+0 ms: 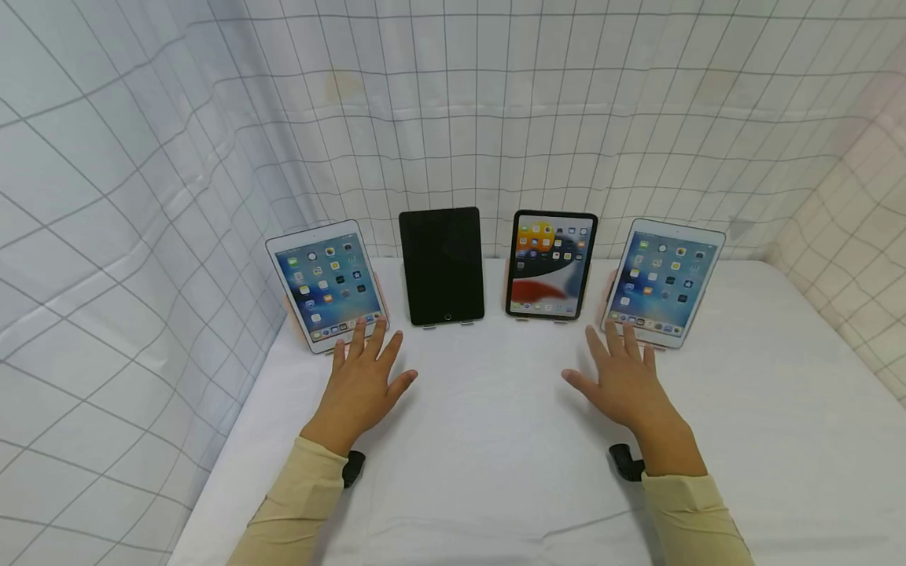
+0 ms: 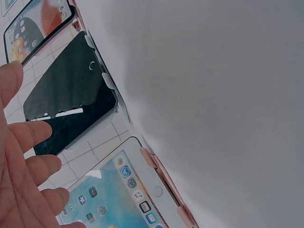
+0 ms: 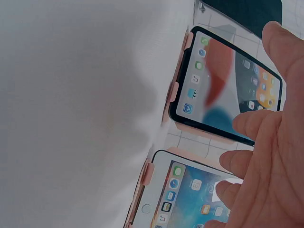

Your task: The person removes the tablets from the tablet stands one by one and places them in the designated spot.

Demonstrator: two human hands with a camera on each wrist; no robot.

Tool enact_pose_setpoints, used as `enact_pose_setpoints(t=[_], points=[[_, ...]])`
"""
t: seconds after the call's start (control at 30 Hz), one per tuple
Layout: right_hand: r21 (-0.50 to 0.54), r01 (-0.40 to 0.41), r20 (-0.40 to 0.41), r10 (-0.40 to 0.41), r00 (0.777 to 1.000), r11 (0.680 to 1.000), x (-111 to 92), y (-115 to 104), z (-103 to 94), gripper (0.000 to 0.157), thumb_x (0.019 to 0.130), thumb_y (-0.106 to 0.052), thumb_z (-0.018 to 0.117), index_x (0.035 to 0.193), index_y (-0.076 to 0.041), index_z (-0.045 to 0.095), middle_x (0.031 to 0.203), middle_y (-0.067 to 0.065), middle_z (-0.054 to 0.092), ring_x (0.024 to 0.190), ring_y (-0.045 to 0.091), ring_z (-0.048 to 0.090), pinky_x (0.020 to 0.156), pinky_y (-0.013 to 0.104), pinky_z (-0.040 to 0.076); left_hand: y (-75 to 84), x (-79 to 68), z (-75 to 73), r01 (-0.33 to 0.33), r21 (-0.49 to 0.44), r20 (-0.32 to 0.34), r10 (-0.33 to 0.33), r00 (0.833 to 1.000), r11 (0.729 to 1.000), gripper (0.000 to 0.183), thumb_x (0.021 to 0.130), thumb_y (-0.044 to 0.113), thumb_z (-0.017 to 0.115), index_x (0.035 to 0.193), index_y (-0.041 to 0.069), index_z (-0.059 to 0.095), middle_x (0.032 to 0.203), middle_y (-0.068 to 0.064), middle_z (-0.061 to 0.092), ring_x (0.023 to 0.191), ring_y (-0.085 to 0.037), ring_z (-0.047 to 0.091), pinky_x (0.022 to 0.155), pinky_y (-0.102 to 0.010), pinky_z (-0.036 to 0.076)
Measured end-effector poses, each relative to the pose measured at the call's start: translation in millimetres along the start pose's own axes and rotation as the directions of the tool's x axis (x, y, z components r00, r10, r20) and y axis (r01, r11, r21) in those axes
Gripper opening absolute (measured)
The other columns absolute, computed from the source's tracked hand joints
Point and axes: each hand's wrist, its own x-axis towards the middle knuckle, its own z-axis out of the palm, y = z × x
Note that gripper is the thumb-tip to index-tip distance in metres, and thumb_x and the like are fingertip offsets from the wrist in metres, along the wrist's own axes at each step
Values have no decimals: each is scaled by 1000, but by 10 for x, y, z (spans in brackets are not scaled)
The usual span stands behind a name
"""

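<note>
Four propped tablets [image 1: 442, 263] on a white table [image 1: 481, 424]

Far left, a lit white tablet [image 1: 327, 279]; before its lower edge, the left hand [image 1: 359, 387], its grip spread apart. Next, a dark-screened black tablet [image 1: 444, 275], then a lit black-framed tablet [image 1: 550, 267]. The right hand [image 1: 624, 385], grip also spread apart, is before a lit second white tablet [image 1: 664, 275], far right.

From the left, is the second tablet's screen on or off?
Dark, apparently off: the second tablet shows black, no icons. Whether it only sleeps, I cannot tell.
</note>
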Motion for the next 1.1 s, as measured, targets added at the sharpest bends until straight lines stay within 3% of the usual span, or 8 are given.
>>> enact_pose_setpoints(t=[0.43,0.6,0.9,1.1], points=[[-4,41,-14,-41,999,999,49,-45,16,93,93,-68,48,156,-5,25,161,26,8,147,48,-3,110,72,3,-40,-40,-15,10,-3,2,-10,1000,1000,70,98,50,56,152,8,40,161,-19,20,148,-44,7,113,-68,11],[-32,89,-30,-90,996,996,128,-79,98,89,94,-64,51,156,-5,27,162,25,11,147,47,1,112,69,9,-104,-62,-12,0,-25,-4,0,1000,1000,69,98,49,57,151,8,41,160,-21,22,148,-44,9,112,-68,13],[-67,261,-61,-265,962,963,337,-311,145,82,94,-54,61,153,-4,35,158,24,26,146,46,18,113,62,23,-303,-79,-90,-32,-77,-50,28,998,996,65,98,45,59,147,5,46,157,-23,30,145,-47,19,111,-68,19],[-25,337,-40,-338,940,941,500,-494,159,77,93,-50,66,152,-8,39,158,18,30,145,39,25,114,55,27,-449,-75,-146,-1,-158,-97,-15,995,987,62,97,36,64,143,-2,48,148,-29,38,138,-49,32,109,-64,29]])
